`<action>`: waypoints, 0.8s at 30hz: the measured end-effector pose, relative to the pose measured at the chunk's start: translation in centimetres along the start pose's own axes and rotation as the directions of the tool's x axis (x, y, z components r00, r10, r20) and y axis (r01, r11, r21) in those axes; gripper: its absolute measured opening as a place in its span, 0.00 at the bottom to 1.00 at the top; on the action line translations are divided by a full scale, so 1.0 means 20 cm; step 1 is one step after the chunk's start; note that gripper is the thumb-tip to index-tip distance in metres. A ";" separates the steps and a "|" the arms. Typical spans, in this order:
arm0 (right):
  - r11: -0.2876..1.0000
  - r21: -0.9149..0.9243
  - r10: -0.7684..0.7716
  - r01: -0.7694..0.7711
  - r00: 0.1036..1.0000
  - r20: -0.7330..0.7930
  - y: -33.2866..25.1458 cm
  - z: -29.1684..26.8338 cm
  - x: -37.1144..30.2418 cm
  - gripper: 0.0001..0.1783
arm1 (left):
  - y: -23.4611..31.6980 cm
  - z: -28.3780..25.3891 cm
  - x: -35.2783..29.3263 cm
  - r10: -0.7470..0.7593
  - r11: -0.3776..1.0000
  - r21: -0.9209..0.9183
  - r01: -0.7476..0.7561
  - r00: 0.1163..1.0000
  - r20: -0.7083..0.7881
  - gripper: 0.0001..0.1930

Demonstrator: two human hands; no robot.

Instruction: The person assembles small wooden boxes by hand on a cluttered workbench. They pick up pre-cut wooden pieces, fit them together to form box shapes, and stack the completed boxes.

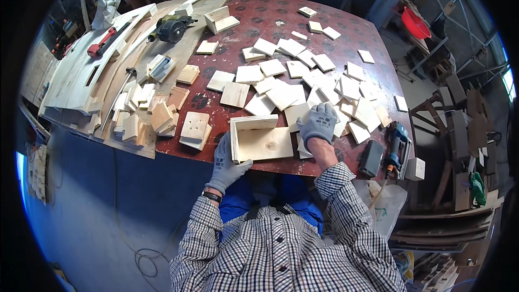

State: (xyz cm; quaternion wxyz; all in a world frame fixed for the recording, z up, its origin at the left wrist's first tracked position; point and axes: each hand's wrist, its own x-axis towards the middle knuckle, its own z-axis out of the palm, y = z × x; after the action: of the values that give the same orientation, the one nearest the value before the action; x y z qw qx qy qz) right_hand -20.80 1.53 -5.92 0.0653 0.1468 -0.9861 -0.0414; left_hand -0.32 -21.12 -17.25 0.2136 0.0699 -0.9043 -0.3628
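Note:
Near the table's front edge sits a partly built wooden box, with a flat base and upright boards along its far and left sides. My left hand, in a grey work glove, grips its near left corner, the thumb along the front edge. Just right of the box, my gloved right hand reaches down into a loose pile of square wooden pieces. Its fingers are curled, and what lies beneath them is hidden. One wooden piece pokes out between that hand and the box.
A nail gun and a dark block lie at the table's right edge. Stacked wood blocks, a hammer, a green-black power tool and a red tool are at left. A joined wooden corner stands farther back.

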 end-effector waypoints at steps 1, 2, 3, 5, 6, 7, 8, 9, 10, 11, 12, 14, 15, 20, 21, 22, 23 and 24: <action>1.000 0.011 0.002 -0.002 1.000 0.003 0.02 0.01 0.01 0.37 | 0.01 0.00 0.01 0.006 1.000 -0.029 -0.006 1.000 -0.003 0.56; 1.000 0.028 0.000 0.000 1.000 0.012 0.02 0.03 0.00 0.38 | 0.01 0.00 0.00 0.006 0.999 -0.053 -0.006 1.000 -0.004 0.56; 0.999 0.014 -0.036 0.038 0.991 -0.127 0.02 0.05 -0.02 0.30 | 0.00 0.00 0.00 -0.001 1.000 -0.029 0.001 1.000 -0.002 0.56; 0.986 0.134 -0.071 0.101 0.976 -0.208 0.03 0.04 -0.03 0.23 | 0.01 0.00 -0.01 -0.015 1.000 0.016 0.015 1.000 0.002 0.55; 0.973 0.191 -0.083 0.133 0.965 -0.249 0.02 0.03 -0.04 0.20 | 0.01 -0.01 -0.01 -0.011 1.000 -0.002 0.011 1.000 0.009 0.55; 0.925 0.319 -0.091 0.207 0.934 -0.344 0.01 0.07 -0.09 0.15 | 0.01 -0.01 0.00 -0.007 1.000 -0.020 0.008 1.000 0.017 0.55; 0.856 0.422 -0.214 0.299 0.948 -0.238 -0.06 -0.04 -0.18 0.13 | -0.01 -0.03 -0.02 -0.020 1.000 -0.024 0.021 1.000 0.017 0.56; 0.731 0.532 -0.361 0.428 0.904 -0.231 -0.08 -0.08 -0.25 0.12 | -0.01 -0.02 -0.01 -0.013 1.000 -0.003 0.013 1.000 0.027 0.56; 0.568 0.637 -0.494 0.521 0.835 -0.243 -0.12 -0.08 -0.32 0.12 | -0.02 -0.01 -0.01 -0.009 1.000 0.024 0.008 0.999 0.043 0.57; 0.495 0.635 -0.588 0.593 0.767 -0.257 -0.17 -0.04 -0.35 0.13 | -0.02 0.00 -0.01 -0.003 0.999 0.050 0.000 0.998 0.061 0.58; 0.419 0.627 -0.671 0.656 0.690 -0.273 -0.22 0.00 -0.38 0.16 | -0.01 0.00 -0.01 0.005 0.996 0.084 -0.011 0.997 0.072 0.57; 0.580 0.276 -0.723 0.766 0.641 -0.258 -0.36 0.04 -0.39 0.18 | -0.02 -0.01 -0.01 0.012 0.987 0.158 -0.025 0.996 0.087 0.57; 0.617 0.312 -0.742 0.722 0.666 -0.075 -0.41 0.02 -0.38 0.20 | -0.04 -0.01 -0.01 0.015 0.987 0.157 -0.028 0.996 0.088 0.56; 0.511 0.212 -0.847 0.833 0.530 -0.039 -0.40 0.03 -0.43 0.14 | -0.05 0.00 -0.01 0.020 0.998 0.065 -0.022 0.999 0.038 0.55; 0.499 0.242 -0.867 0.832 0.479 0.140 -0.37 -0.10 -0.41 0.12 | -0.04 -0.01 -0.03 -0.011 0.997 0.081 0.008 0.999 0.036 0.55; 0.508 0.262 -0.848 0.820 0.423 0.320 -0.30 -0.16 -0.39 0.10 | -0.03 -0.01 -0.03 -0.029 0.996 0.084 0.025 0.999 0.043 0.55; 0.533 0.296 -0.845 0.793 0.515 0.141 -0.21 -0.13 -0.39 0.08 | -0.01 -0.02 -0.02 -0.030 0.998 0.060 0.027 0.998 0.061 0.56; 0.552 0.335 -0.801 0.763 0.598 -0.041 -0.10 -0.09 -0.40 0.07 | -0.01 -0.02 -0.04 -0.029 0.998 0.063 0.025 0.998 0.052 0.56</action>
State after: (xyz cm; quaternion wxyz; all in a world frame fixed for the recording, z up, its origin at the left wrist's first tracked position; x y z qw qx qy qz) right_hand -12.50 1.91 -5.26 -0.0419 0.5758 -0.8121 0.0850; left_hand 0.56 -21.26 -17.46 0.1823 0.0791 -0.9196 -0.3390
